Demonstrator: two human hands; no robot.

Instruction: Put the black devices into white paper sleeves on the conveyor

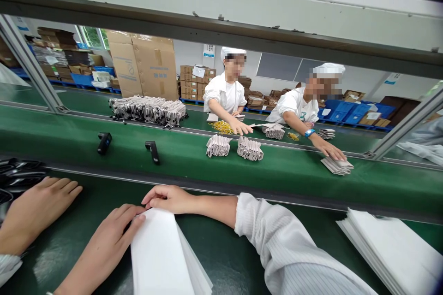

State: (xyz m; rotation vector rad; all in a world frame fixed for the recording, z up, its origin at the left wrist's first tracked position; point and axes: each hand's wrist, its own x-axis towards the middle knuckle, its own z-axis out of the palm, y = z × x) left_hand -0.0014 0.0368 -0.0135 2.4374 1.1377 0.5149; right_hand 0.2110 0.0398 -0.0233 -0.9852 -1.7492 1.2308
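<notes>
A small stack of white sheets (159,253) lies slightly fanned at the lower middle, its narrow end facing away from me. My left hand (110,239) is closed at the far left corner, thumb and fingers pinching the edge. From the right, my right hand (173,199) reaches across with its fingers curled at the same far end, against the sheets and close to my left fingertips. The exact grip of the right fingertips is partly hidden. A thicker pile of white sheets (398,249) lies at the lower right.
Another person's hand (44,207) rests at the left beside black glossy items (20,175). Beyond is a green conveyor belt (194,170) with two black handheld devices (104,143) and folded grey bundles (249,148). Two co-workers in white reach over it from the far side.
</notes>
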